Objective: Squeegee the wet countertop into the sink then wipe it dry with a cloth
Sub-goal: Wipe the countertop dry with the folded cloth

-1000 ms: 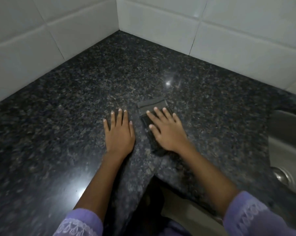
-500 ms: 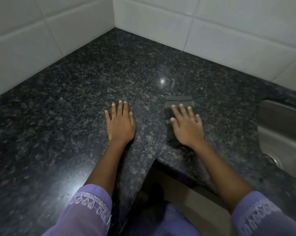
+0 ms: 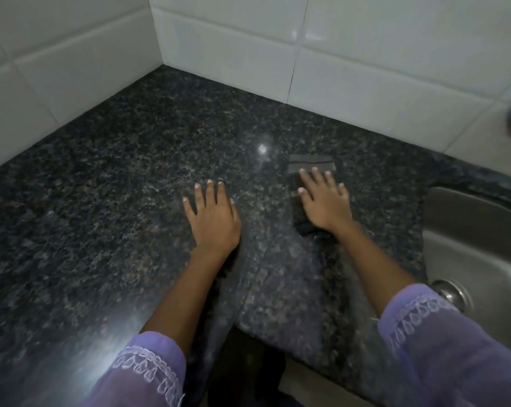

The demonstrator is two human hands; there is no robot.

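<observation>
Countertop (image 3: 101, 201): cloth (image 3: 307, 168) under flat right hand (image 3: 326, 201).

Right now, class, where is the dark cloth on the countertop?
In the head view, the cloth lies flat on the countertop under the right hand, right of the left hand and left of the sink.

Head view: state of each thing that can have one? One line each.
Left hand: flat on the counter, palm down, fingers spread, holding nothing.
Right hand: flat, pressing down on the cloth.
Dark folded cloth: lying flat on the counter under the right hand, its far edge showing past the fingertips.
Dark speckled granite countertop: glossy; wet or dry cannot be told.
Stainless steel sink: no standing water visible in the part shown.
</observation>
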